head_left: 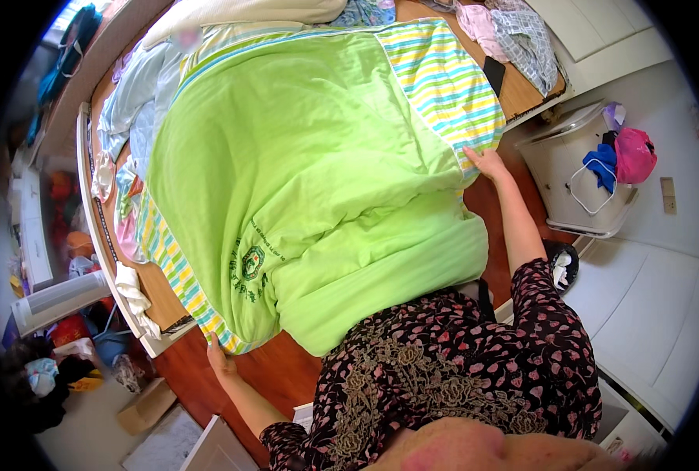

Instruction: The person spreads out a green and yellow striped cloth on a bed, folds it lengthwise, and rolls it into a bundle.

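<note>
A bright green quilt [302, 133] with striped yellow, blue and white borders is spread over the bed, its near part bunched in folds against my body. A dark green printed emblem [252, 263] shows near its left side. My left hand [221, 358] is closed on the near left striped corner, beyond the bed's edge. Further up on the right, my right hand [486, 162] pinches the other striped border [444, 78] at its edge. Both arms are spread wide, and the quilt's near part hangs between them over the floor.
Pale clothes [134, 102] and a white cloth [132, 294] lie along the bed's left side. A black phone [494, 74] and folded clothes [526, 47] rest at the upper right. On the right stands a folding chair [593, 204] with a pink bag [636, 155]. Clutter fills the lower left.
</note>
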A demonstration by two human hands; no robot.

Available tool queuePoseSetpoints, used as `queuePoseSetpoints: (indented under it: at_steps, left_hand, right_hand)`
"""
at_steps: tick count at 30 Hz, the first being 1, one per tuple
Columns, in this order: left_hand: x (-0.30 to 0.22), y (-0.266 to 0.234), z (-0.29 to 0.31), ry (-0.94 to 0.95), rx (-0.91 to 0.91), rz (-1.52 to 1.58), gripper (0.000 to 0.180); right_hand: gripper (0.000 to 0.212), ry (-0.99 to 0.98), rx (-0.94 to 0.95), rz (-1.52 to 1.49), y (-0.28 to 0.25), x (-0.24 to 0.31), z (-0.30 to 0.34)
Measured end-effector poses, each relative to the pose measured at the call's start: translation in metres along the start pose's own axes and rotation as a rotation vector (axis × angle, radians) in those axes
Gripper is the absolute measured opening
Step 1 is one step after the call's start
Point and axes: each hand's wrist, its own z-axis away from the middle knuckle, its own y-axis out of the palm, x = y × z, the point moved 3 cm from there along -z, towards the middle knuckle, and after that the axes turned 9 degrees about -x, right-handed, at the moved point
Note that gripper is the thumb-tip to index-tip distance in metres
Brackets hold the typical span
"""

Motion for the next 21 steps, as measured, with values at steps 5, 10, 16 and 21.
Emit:
queuePoseSetpoints:
  at_steps: [5,10,16,21]
  left_hand:
    - [0.012,0.01,-0.005,-0.023,0.048,0.23,0.047]
    - [0.018,0.09,0.014,-0.083,0.002,0.061,0.05]
    - [0.003,0.043,0.003,0.058,-0.052,0.079,0.047]
    - [-0.125,0.029,0.094,0.437,0.012,0.286,0.044]
  right_hand:
    - [0.068,0.614,0.271,-0.866,0.047,0.006,0.028]
    - [0.05,0.333,-0.074,-1.064,0.083,-0.023,0.008]
    - [0.039,0.145,-0.143,-1.387,0.0,0.04,0.032]
    - [0.04,-0.19,0.026,-1.275,-0.154,0.103,0.123]
